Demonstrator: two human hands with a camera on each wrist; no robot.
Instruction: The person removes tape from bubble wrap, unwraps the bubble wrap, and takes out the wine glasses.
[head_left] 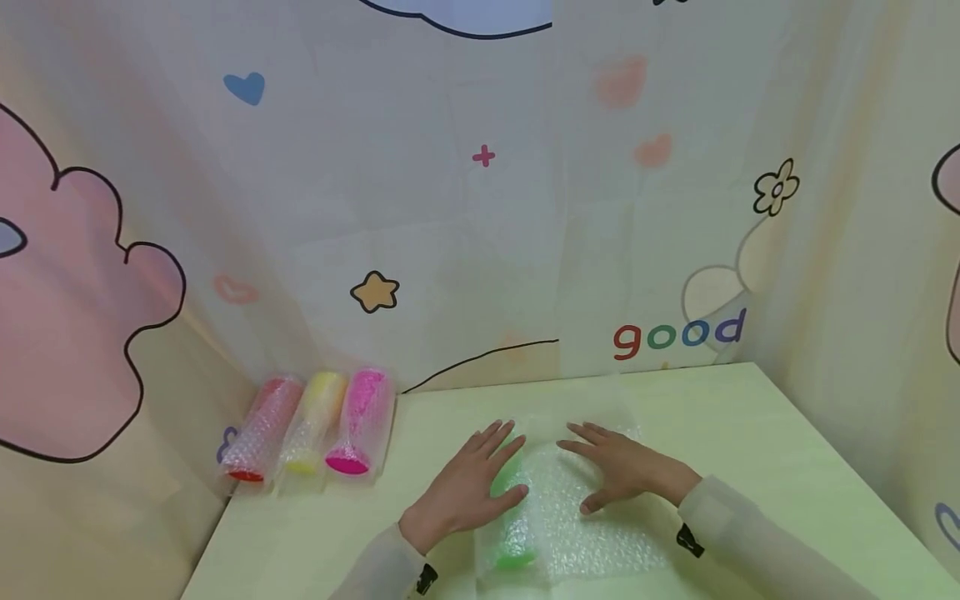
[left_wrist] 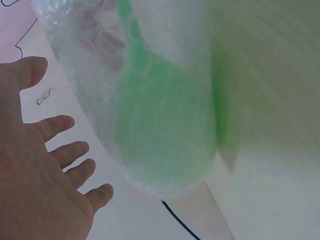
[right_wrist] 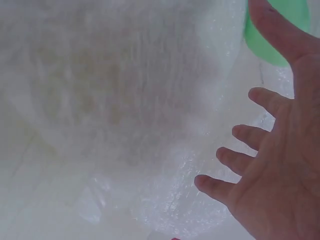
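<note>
A green object [head_left: 515, 517] with a flared, rounded end lies under clear bubble wrap [head_left: 600, 533], which spreads out to its right across the table. My left hand [head_left: 465, 487] is over the green object's left side, fingers spread and thumb across it. In the left wrist view the bubble-wrapped green object [left_wrist: 160, 115] fills the middle, beside that hand's extended fingers [left_wrist: 70, 154]. Over the loose part of the wrap is my right hand [head_left: 626, 467], its fingers apart and extended. The right wrist view shows that open palm [right_wrist: 280, 165] next to the wrap [right_wrist: 125, 85].
Three bubble-wrapped rolls, one red [head_left: 266, 425], one yellow [head_left: 315, 421] and one pink [head_left: 363, 421], lie side by side at the table's back left. A printed curtain [head_left: 465, 208] hangs behind the pale table [head_left: 757, 467] and along both sides.
</note>
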